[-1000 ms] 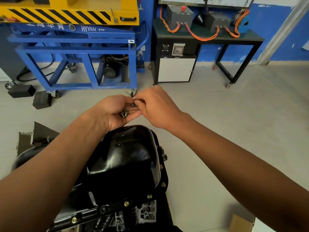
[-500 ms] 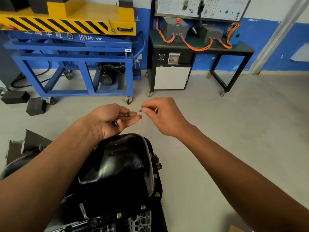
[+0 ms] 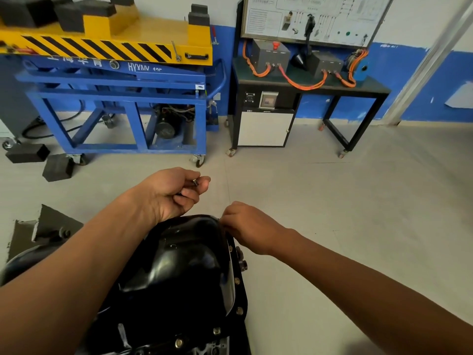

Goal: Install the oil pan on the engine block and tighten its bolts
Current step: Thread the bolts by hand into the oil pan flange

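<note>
The glossy black oil pan (image 3: 184,267) lies on the engine block (image 3: 210,348) at the bottom centre, with several brass-coloured bolts (image 3: 239,310) seated along its right and near flange. My left hand (image 3: 169,193) hovers just beyond the pan's far edge, fingers curled around a few loose bolts (image 3: 195,182). My right hand (image 3: 245,226) is down at the pan's far right corner, fingertips pinched together against the flange. The bolt it pinches is hidden by the fingers.
A blue and yellow lift cart (image 3: 115,80) stands at the back left, with black blocks (image 3: 57,167) on the floor beside it. A black bench (image 3: 309,85) with grey boxes and orange cables stands against the wall. Grey tiled floor (image 3: 345,213) stretches to the right.
My right hand took a bolt from my left hand and dropped down to the pan's far right corner. My left hand stayed above the pan, closing over the remaining bolts.
</note>
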